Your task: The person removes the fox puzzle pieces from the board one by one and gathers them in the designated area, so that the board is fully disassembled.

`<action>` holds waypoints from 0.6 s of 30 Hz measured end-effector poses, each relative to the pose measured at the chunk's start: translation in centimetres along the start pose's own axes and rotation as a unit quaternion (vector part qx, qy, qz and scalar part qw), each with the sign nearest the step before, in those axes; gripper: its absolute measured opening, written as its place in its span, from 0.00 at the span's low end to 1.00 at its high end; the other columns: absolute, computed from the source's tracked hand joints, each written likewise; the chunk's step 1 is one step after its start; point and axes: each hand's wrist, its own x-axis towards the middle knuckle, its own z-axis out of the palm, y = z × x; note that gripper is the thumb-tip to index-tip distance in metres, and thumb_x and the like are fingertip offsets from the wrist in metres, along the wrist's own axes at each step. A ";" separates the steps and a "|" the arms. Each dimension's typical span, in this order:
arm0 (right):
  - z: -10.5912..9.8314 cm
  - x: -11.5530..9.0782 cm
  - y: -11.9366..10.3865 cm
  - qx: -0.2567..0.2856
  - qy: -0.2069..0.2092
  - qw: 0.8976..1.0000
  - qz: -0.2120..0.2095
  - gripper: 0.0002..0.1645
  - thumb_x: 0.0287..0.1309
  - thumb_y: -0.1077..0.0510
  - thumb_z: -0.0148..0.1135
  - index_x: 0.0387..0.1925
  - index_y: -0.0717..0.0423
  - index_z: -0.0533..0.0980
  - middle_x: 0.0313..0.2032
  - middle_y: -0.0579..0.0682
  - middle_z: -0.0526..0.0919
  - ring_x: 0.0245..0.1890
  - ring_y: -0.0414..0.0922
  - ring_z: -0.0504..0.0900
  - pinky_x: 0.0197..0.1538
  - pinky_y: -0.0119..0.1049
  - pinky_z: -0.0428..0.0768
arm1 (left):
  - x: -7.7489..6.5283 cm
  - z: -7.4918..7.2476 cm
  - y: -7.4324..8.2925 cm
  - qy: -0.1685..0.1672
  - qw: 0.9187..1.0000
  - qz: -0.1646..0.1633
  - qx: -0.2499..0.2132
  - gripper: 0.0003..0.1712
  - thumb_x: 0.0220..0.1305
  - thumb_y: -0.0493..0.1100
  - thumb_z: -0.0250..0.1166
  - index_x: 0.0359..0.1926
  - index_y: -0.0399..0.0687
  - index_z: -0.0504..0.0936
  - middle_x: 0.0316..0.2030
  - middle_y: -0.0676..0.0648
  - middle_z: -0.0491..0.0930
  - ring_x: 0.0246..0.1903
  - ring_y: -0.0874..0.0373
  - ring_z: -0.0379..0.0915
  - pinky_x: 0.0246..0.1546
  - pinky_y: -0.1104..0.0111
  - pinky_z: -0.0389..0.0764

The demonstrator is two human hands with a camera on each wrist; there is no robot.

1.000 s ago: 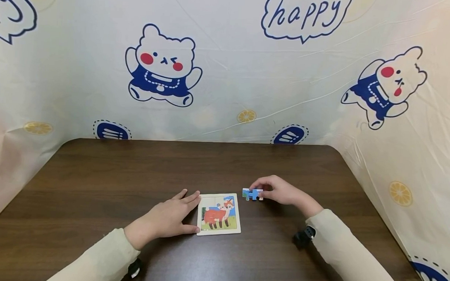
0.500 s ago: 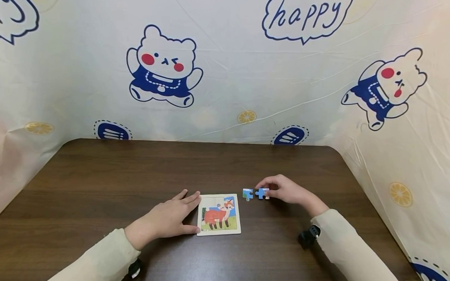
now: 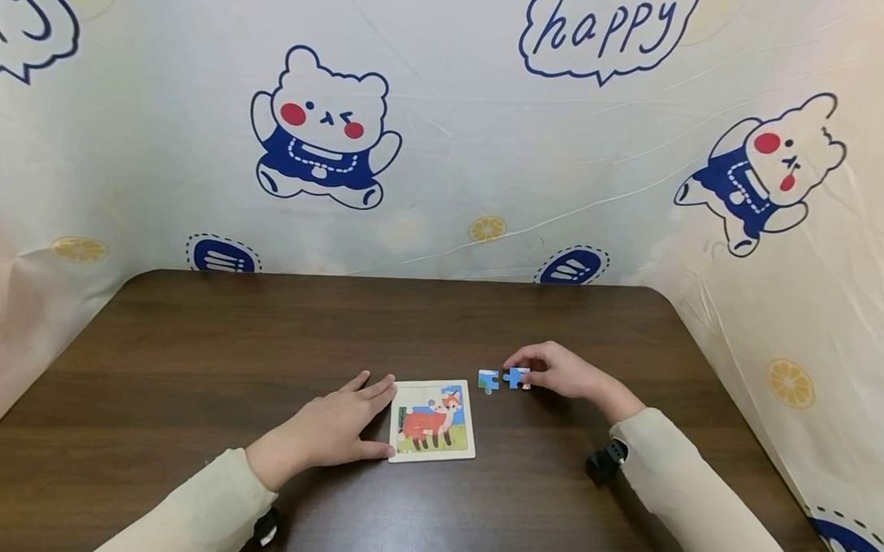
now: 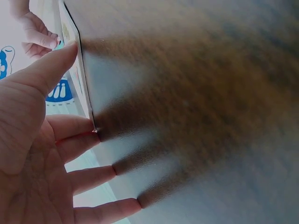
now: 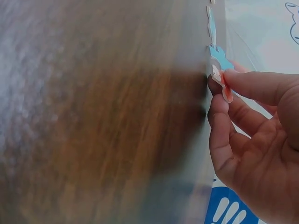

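Blue piece [image 3: 515, 378] is in R hand [image 3: 564, 374], pinched btwn thumb and fingertips; long axis runs approx. L–R in head view, knob pointing L; R wrist view shows it tipped up on edge, table contact n/c. Loose piece [image 3: 488, 381] lies flat just L of it, w/ a narrow visible gap, knob facing the held one; R hand is the nearer to both.

Puzzle board [image 3: 433, 422] lies flat, L of and nearer the wearer than both pieces, sl. rotated; deer picture partly filled, pale bare strip at far L part. L hand [image 3: 332, 428] has fingers spread, thumb and index touching board's L edge, other fingertips on table [image 3: 301, 320]; grips nothing.

Obstruction: loose piece sits btwn held piece and board's far R corner; L hand is on the opp. side. Printed curtain [image 3: 446, 146] hangs behind table.
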 end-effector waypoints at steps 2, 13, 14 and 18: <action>0.0 0.0 0.0 -0.001 0.004 1.000 -0.002 0.16 0.64 0.70 0.58 0.52 0.59 0.81 0.47 0.56 0.86 0.37 0.43 0.75 0.41 0.32 0.74 | 0.0 0.0 0.0 -0.001 1.000 -0.001 0.000 0.50 0.59 0.66 0.68 0.75 0.47 0.63 0.76 0.47 0.58 0.76 0.38 0.50 0.52 0.40 0.77; -0.2 0.1 0.4 -0.010 0.024 1.000 -0.008 0.16 0.63 0.73 0.57 0.50 0.62 0.81 0.34 0.52 0.80 0.33 0.41 0.73 0.37 0.31 0.75 | 0.0 0.0 0.0 -0.001 1.000 0.000 0.003 0.50 0.59 0.66 0.67 0.75 0.47 0.63 0.76 0.48 0.58 0.76 0.38 0.50 0.51 0.39 0.77; -0.2 0.1 0.4 -0.010 0.026 1.000 -0.004 0.16 0.63 0.73 0.57 0.50 0.62 0.81 0.34 0.52 0.79 0.33 0.42 0.73 0.38 0.31 0.75 | 0.0 0.0 0.0 -0.001 1.000 0.000 0.003 0.50 0.59 0.66 0.67 0.75 0.48 0.63 0.76 0.48 0.58 0.76 0.38 0.50 0.51 0.39 0.77; -0.2 0.3 0.3 -0.009 0.030 1.000 0.001 0.15 0.64 0.72 0.57 0.50 0.61 0.81 0.35 0.51 0.80 0.34 0.42 0.74 0.41 0.32 0.76 | 0.0 0.0 0.0 -0.001 1.000 -0.001 0.006 0.50 0.59 0.66 0.67 0.75 0.48 0.62 0.76 0.48 0.58 0.76 0.38 0.50 0.51 0.39 0.77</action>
